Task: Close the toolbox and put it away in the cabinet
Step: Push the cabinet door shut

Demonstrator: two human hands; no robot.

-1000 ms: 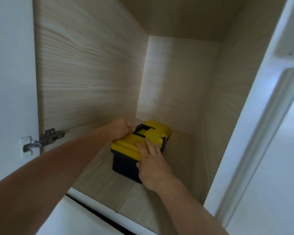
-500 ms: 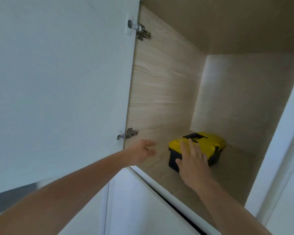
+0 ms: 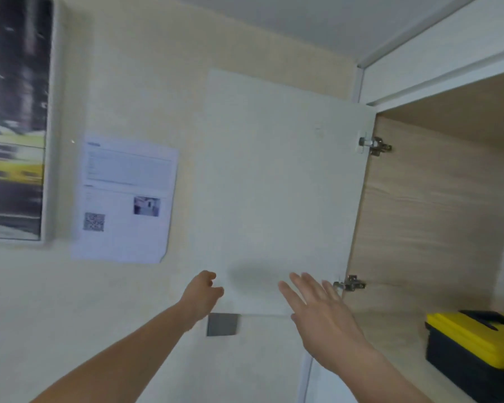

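toolbox (image 3: 474,347) cut by edge, poster (image 3: 125,196) txt blurred

Wall notice (image 3: 125,199) — QR code, text blurred, unreadable.

One toolbox (image 3: 474,347), two hinges (image 3: 374,146), two hands (image 3: 322,318), one notice (image 3: 125,199)

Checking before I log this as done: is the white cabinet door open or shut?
Open. The white cabinet door is swung wide against the wall, and the yellow-lidded black toolbox is visible inside.
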